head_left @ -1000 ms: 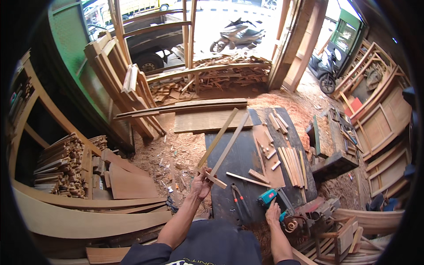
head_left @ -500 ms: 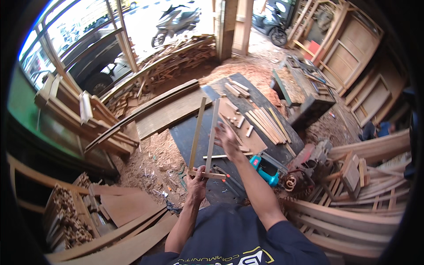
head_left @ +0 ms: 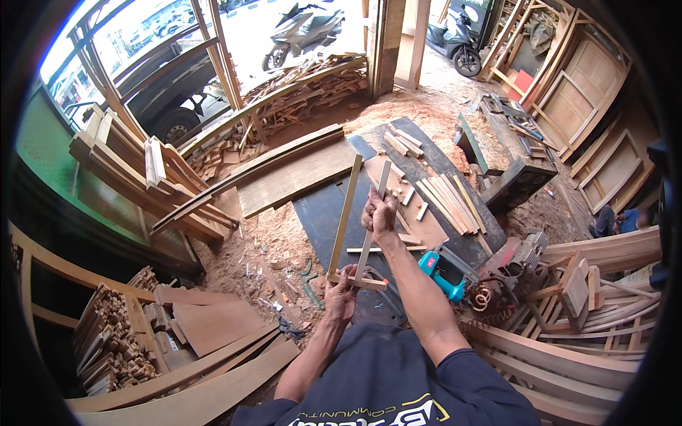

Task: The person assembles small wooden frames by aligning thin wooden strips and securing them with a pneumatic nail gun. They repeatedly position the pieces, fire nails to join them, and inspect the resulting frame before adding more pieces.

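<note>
Between my hands stands a U-shaped wooden frame of two long thin strips, a left strip [head_left: 345, 213] and a right strip [head_left: 366, 250], joined at the near end by a short crosspiece [head_left: 369, 283]. My left hand [head_left: 341, 297] grips the near left corner, where the crosspiece meets the left strip. Higher up, my right hand [head_left: 380, 213] is closed around the right strip. Beneath the frame is a dark worktable [head_left: 312, 220]. To the right of my right forearm lies a teal nail gun [head_left: 442, 277] on the table.
Cut wooden strips [head_left: 449, 204] and short blocks [head_left: 422, 211] lie on the tabletop, some on a brown board [head_left: 435, 231]. A reddish machine [head_left: 508, 257] with a coiled hose stands right. Stacked boards [head_left: 192, 323] are at left; curved timbers [head_left: 568, 373] at right.
My right hand, half open beside the right strip before, has closed around it. My left hand keeps its hold on the near corner. The whole view has shifted, so things appear farther right.
</note>
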A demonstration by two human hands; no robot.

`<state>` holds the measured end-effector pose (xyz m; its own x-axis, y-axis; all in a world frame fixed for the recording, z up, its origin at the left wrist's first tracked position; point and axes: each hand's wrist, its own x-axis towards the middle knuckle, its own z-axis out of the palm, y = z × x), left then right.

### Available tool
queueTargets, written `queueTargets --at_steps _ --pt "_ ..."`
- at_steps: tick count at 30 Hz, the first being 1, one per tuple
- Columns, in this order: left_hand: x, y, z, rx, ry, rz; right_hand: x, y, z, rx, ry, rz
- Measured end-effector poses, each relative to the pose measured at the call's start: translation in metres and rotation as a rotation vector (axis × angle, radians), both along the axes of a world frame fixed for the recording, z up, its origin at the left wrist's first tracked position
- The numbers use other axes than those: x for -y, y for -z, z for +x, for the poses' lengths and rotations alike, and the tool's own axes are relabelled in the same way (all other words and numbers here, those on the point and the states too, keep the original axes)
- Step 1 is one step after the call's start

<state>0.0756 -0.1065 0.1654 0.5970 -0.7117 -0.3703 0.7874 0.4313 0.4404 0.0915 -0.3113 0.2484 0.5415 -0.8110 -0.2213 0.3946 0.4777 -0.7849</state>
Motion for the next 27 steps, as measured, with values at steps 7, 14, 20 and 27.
queueTargets --at_steps 7,14,20,27 --pt "0.012 -0.013 0.000 -0.049 0.024 -0.013 0.015 -0.005 -0.011 0.116 -0.013 -0.002" --pt "0.008 -0.006 0.001 -0.035 0.073 -0.074 0.019 0.014 -0.021 -0.086 -0.162 -0.051" --pt "-0.009 0.006 0.022 -0.073 -0.083 0.017 -0.010 0.049 -0.099 -0.645 -0.530 -0.501" --pt "-0.023 0.018 0.017 -0.045 -0.161 0.247 -0.100 0.066 -0.147 -0.673 -0.699 -0.578"
